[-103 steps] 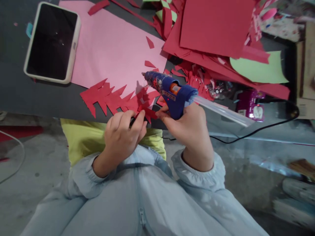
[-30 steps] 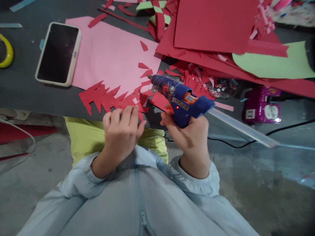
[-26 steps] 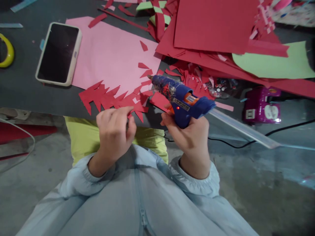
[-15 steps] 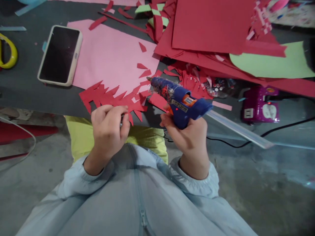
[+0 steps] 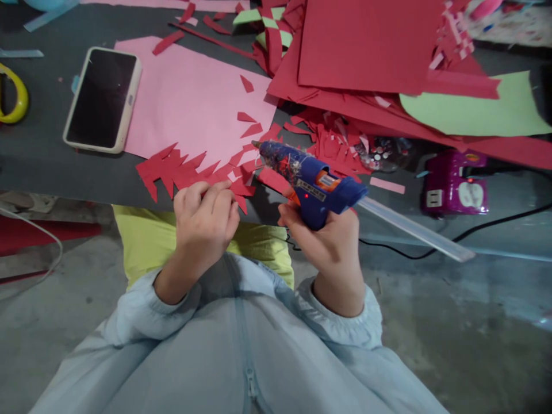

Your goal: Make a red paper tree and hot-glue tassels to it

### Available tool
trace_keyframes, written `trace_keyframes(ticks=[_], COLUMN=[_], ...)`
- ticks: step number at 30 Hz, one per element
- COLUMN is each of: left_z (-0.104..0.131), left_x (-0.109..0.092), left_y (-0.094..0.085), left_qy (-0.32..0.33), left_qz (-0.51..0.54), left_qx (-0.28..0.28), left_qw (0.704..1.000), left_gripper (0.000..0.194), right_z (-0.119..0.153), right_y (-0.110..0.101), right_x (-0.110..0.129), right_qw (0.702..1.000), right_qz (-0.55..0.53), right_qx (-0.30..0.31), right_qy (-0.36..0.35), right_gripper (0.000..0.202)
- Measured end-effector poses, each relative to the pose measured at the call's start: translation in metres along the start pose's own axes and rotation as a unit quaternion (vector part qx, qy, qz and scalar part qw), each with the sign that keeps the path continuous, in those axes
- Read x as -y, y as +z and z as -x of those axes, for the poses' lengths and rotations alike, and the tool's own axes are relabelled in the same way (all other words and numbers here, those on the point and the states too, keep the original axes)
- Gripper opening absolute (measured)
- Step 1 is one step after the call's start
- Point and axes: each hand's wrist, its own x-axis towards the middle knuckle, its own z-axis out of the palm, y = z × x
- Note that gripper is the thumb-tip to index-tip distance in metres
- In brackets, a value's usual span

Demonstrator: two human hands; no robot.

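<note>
Head view: right hand (image 5: 325,244) closed round the handle of a blue glue gun (image 5: 310,178), red light lit, thumb near the orange trigger (image 5: 294,197); can't tell if the trigger is squeezed. Left hand (image 5: 204,215) has bent fingers over the near edge of a jagged red paper strip (image 5: 181,167), which lies partly on a pink sheet (image 5: 198,98) and partly on the dark table (image 5: 52,167); can't tell if it's pinching, pressing or just resting. Main risk, judging from this: burn. The nozzle (image 5: 256,144) points left, near the left hand's side, so a small swing or drip could put hot glue on bare fingers. Second: stray glue. Wispy strings cling to the gun's front end, and loose red slivers (image 5: 246,84) lie close to the tip, so a drip could stick them to the pink sheet. Third: the strip's thin points could bend or tear if the fingers drag it over the table edge. Fourth: a long clear glue stick (image 5: 416,228) juts out the back of the gun; knocking it would twist the nozzle off aim. Last: black cord (image 5: 416,258) sags near the table edge toward a purple plug block (image 5: 455,187); if it feeds the gun (join hidden), a snag could jerk it.
</note>
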Motion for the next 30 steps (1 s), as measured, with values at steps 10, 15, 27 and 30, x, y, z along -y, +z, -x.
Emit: trace_keyframes(ticks=[10, 15, 27, 30], left_z=[0.001, 0.004, 0.006, 0.006], left_x=[-0.001, -0.006, -0.013, -0.012], left_y=[-0.004, 0.000, 0.000, -0.001], left_qy=[-0.010, 0.043, 0.131, 0.127], left_qz=[0.020, -0.001, -0.046, -0.037], left_qx=[-0.066, -0.032, -0.019, -0.015], left_qw=[0.998, 0.999, 0.990, 0.991], left_gripper=[0.019, 0.022, 0.016, 0.018], right_z=[0.001, 0.002, 0.003, 0.003], right_y=[-0.002, -0.002, -0.003, -0.003], right_x=[0.000, 0.003, 0.003, 0.002], right_qw=[1.000, 1.000, 0.999, 0.999], right_qz=[-0.017, -0.020, -0.028, -0.023], right_qx=[-0.004, -0.003, 0.012, 0.018], right_qy=[0.000, 0.012, 0.025, 0.022], right_gripper=[0.010, 0.013, 0.017, 0.018])
